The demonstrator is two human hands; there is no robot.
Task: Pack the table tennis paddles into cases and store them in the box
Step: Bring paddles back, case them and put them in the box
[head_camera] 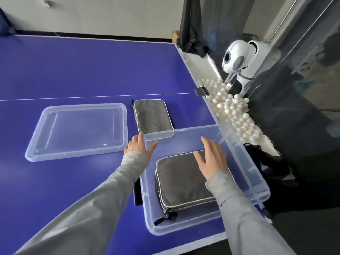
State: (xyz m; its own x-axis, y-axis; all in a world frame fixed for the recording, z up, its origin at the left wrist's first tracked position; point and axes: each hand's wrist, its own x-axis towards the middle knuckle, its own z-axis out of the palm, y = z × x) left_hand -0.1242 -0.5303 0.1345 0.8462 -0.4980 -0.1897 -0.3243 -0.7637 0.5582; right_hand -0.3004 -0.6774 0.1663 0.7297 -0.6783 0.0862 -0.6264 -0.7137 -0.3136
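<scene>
1. Two grey sleeves (88, 208) are seen reaching in from the near edge over the blue table tennis table (73, 70)
2. The clear plastic storage box (257, 181) stands at the near right of the table, and a grey zipped paddle case with pale piping (180, 184) lies flat inside it
3. The right hand (211, 161) is spread above that case with fingers straight, nothing grasped; whether it touches cannot be told
4. The left hand (139, 146) is released, fingers extended at the box's far left corner
5. A second grey paddle case (152, 115) lies on the table just beyond the box
6. The clear plastic lid (79, 129) rests to the left
7. White balls (237, 115) are heaped in a tray along the right edge
</scene>
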